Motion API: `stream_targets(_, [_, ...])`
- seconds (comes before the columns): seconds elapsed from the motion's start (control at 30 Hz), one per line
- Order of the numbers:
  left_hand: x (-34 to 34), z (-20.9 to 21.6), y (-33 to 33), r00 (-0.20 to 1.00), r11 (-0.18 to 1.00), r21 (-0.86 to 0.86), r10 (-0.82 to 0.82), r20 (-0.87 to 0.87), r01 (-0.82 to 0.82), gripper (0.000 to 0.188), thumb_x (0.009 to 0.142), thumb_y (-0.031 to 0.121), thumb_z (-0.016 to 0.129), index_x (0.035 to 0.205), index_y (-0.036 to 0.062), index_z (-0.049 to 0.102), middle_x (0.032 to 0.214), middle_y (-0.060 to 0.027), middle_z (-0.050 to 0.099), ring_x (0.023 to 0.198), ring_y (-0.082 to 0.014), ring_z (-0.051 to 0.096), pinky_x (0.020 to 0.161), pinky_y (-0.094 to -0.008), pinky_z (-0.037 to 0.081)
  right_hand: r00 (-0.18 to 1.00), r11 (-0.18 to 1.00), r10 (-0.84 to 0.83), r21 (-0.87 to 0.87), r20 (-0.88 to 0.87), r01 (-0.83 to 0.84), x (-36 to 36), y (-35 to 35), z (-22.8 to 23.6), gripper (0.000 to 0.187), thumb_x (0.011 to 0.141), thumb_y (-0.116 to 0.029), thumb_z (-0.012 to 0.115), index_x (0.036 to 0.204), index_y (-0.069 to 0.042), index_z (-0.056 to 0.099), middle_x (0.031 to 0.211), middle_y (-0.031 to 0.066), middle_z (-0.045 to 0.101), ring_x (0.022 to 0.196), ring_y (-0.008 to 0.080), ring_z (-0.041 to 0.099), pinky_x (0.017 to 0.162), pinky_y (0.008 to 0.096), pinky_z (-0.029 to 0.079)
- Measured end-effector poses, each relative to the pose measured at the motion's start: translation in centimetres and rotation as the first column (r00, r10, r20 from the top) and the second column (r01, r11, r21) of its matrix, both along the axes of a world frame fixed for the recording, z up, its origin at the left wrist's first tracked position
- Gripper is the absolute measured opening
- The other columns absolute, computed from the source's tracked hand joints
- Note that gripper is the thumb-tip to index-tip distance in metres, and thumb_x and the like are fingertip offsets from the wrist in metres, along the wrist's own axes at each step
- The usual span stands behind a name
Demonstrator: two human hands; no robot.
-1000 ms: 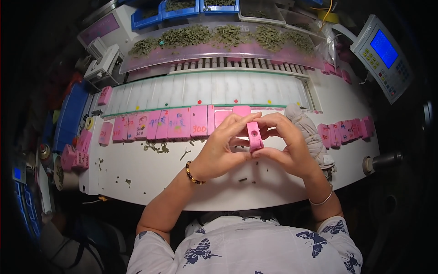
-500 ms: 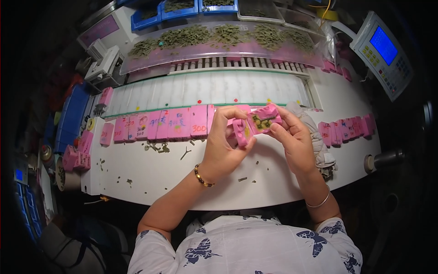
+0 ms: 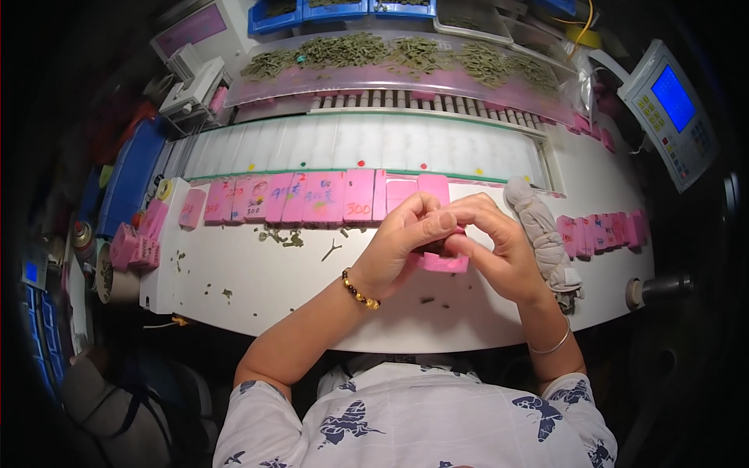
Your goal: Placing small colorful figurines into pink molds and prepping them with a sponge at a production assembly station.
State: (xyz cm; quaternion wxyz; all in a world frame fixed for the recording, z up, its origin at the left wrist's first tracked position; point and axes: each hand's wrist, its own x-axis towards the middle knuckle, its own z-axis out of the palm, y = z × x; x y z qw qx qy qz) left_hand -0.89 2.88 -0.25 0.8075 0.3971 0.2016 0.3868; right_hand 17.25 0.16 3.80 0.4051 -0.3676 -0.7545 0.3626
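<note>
Your left hand point(image 3: 402, 248) and right hand point(image 3: 503, 253) are both curled closed, with almost no gap, around a pink piece point(image 3: 443, 263). It is held above the white surface point(image 3: 312, 308), slightly right of its middle, between the front edge and the row of pink blocks point(image 3: 321, 204) behind. Only the piece's lower rim and a dark patch inside show; thumbs and fingers cover the rest, so its full shape cannot be read. Your left fingertips are mostly hidden, and their exact contact cannot be told.

The right end of the row lies partly behind your hands. Green fragments point(image 3: 290, 239) lie in front of it, with a forked twig point(image 3: 331, 249) nearer your left hand. Small dark bits near the front edge, below your hands, are too small to identify.

Beside your right hand, a grey cloth roll point(image 3: 538, 234) lies lengthwise; a second pink row point(image 3: 597, 235) stands toward the right edge. Blue bins point(image 3: 335, 9) beyond the surface's back edge are cut off by the upper border.
</note>
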Motion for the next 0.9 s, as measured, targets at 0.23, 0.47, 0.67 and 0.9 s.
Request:
stream_targets(0.23, [0.1, 1.2, -0.1, 0.993, 0.96, -0.254, 0.115, -0.022, -0.117, 0.035, 0.092, 0.04, 0.064, 0.102, 0.0073, 0.057, 0.084, -0.0062, 0.061, 0.066, -0.0138, 0.059, 0.056, -0.0261, 0.049, 0.986, 0.98, -0.14, 0.153, 0.091, 0.125, -2.4, -1.5, -0.3, 0.076, 0.074, -0.02, 0.082, 0.138, 0.0, 0.046, 0.126, 0.0157, 0.05, 0.116, 0.0318, 0.048, 0.101, 0.0409, 0.039])
stream_targets(0.47, [0.2, 0.7, 0.0, 0.964, 0.94, -0.219, 0.266, -0.006, -0.261, 0.024, 0.097, 0.029, 0.056, 0.093, 0.005, 0.057, 0.078, -0.0057, 0.06, 0.061, -0.0124, 0.059, 0.052, -0.0259, 0.049, 0.931, 0.869, -0.303, 0.46, 0.204, 0.182, -1.7, -0.8, -0.8, 0.044, 0.074, -0.014, 0.078, 0.115, -0.009, 0.064, 0.112, 0.0091, 0.061, 0.098, 0.0275, 0.057, 0.086, 0.0388, 0.043])
stream_targets(0.67, [0.5, 0.9, -0.3, 0.923, 0.922, -0.056, 0.378, -0.078, -0.383, 0.021, 0.098, 0.025, 0.052, 0.092, 0.0048, 0.055, 0.085, -0.0049, 0.06, 0.065, -0.009, 0.058, 0.056, -0.0244, 0.048, 0.943, 0.881, -0.317, 0.4, 0.1, 0.253, -3.0, -0.6, -1.1, 0.02, 0.073, -0.008, 0.076, 0.092, -0.007, 0.067, 0.106, 0.0073, 0.061, 0.095, 0.0264, 0.057, 0.08, 0.0372, 0.044])
stream_targets(0.9, [1.0, -0.3, 0.4, 0.722, 0.741, 0.398, 0.652, -0.232, -0.541, 0.017, 0.098, 0.013, 0.045, 0.101, 0.0008, 0.057, 0.101, -0.0025, 0.058, 0.091, -0.0112, 0.054, 0.083, -0.0238, 0.044, 0.959, 0.842, -0.25, 0.518, 0.131, 0.149, -2.6, -0.5, -1.2, 0.021, 0.074, -0.008, 0.074, 0.091, -0.008, 0.063, 0.098, 0.0059, 0.062, 0.101, 0.0271, 0.057, 0.087, 0.0412, 0.042])
